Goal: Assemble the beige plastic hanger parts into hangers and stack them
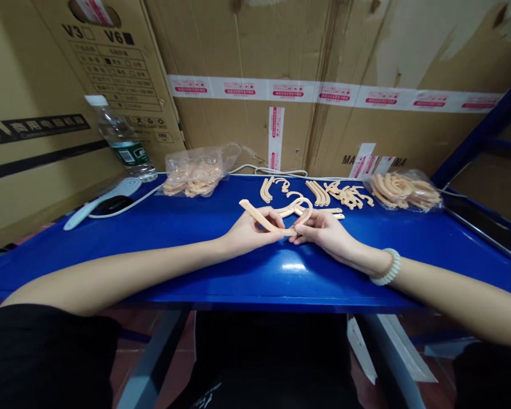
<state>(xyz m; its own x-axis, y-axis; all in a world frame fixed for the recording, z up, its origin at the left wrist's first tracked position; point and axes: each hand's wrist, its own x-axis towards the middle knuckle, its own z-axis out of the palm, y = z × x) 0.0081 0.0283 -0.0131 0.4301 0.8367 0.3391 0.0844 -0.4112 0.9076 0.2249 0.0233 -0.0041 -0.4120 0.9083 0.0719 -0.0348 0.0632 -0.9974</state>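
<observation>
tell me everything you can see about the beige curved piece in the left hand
The beige curved piece is a slim, smooth-looking strip, apparently plastic. It is held up over the blue table, slanting down from its raised free end, on the left, and bending to run nearly level at its lower end. The left hand grips it between thumb and fingers. The right hand's fingertips are at the lower end; they partly cover it, so its exact finish there can't be told.
</observation>
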